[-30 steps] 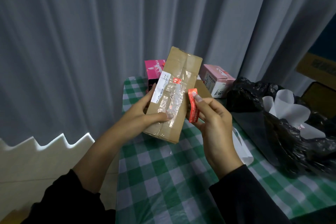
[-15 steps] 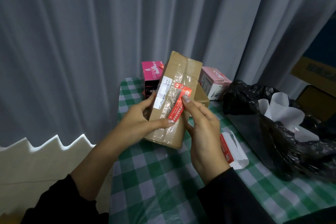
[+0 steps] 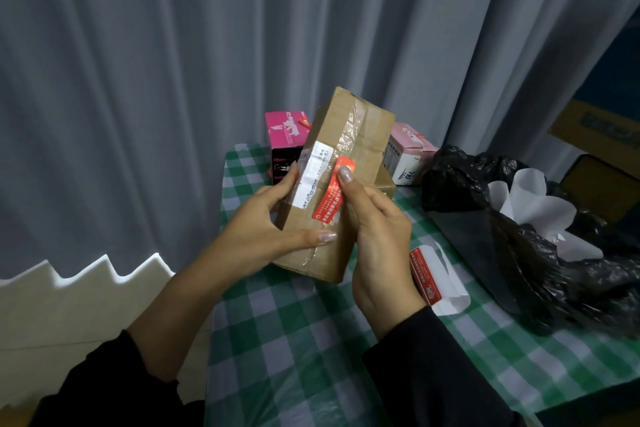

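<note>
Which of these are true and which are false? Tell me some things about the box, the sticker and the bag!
1. The left hand holds the box. True.
2. The sticker is blue. False: the sticker under the right hand's thumb is red.
3. The box lies flat on the table. False: it is held up above the tablecloth.
4. White paper sticks out of the black bag. True.

A home room: checked tablecloth (image 3: 284,350), grey curtains (image 3: 173,62), retail boxes (image 3: 285,135), bin bag (image 3: 554,253).
</note>
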